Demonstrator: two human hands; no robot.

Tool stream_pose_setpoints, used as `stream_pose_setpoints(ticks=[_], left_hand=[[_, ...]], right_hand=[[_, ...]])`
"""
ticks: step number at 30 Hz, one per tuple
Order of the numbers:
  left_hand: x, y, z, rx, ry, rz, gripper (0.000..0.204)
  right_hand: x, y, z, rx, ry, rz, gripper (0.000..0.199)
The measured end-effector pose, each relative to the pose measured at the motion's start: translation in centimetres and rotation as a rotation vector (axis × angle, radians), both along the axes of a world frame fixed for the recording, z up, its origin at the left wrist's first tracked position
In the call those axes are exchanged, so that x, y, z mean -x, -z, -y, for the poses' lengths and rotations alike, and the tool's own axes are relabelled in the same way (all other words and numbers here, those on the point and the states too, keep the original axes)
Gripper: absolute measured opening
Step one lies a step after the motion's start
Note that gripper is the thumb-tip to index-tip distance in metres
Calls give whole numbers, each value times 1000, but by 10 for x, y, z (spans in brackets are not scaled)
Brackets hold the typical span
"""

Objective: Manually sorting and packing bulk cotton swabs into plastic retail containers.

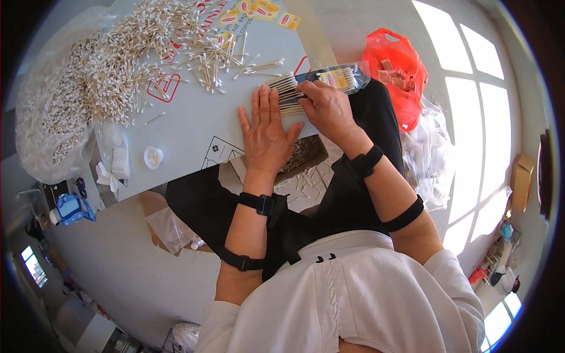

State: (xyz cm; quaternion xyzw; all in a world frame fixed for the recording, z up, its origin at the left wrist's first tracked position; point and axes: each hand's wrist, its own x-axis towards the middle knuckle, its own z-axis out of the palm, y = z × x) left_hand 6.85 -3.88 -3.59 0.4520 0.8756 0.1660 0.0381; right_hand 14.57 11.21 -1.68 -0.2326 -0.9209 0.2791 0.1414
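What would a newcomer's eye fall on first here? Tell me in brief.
First the huge heap of cotton swabs spread across the table's upper left. Then the two hands at centre: the left hand lies flat beside a row of swabs, the right hand presses on them at a clear packet. An orange bag glows at right.

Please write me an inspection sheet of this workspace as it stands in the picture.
Surface: pale grey board with red printed marks, resting across the person's lap.
Job's things: row of cotton swabs partly inside a clear packet.
Clutter: big loose swab pile, small yellow labels, white round cap, clear bag of swabs at the board's left edge.
Grippers: left hand flat on the board, fingers on the swab ends; right hand pressing on the swabs at the packet mouth.
Cables: nothing seen.
Surroundings: orange plastic bag, clear bags, bright window.
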Motion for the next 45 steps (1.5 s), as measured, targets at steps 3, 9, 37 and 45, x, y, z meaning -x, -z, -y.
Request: stream_pose_setpoints(ticks=[3, 9, 37, 45], left_hand=[[1, 0, 1, 5, -3, -1, 87], [1, -3, 0, 23, -8, 16, 88], [0, -3, 0, 34, -9, 11, 86], [0, -4, 1, 39, -11, 24, 86]], right_hand=[[-1, -2, 2, 14, -17, 47, 18], [0, -4, 4, 57, 14, -22, 18], [24, -2, -10, 39, 9, -26, 14], [42, -1, -19, 46, -20, -89, 5]])
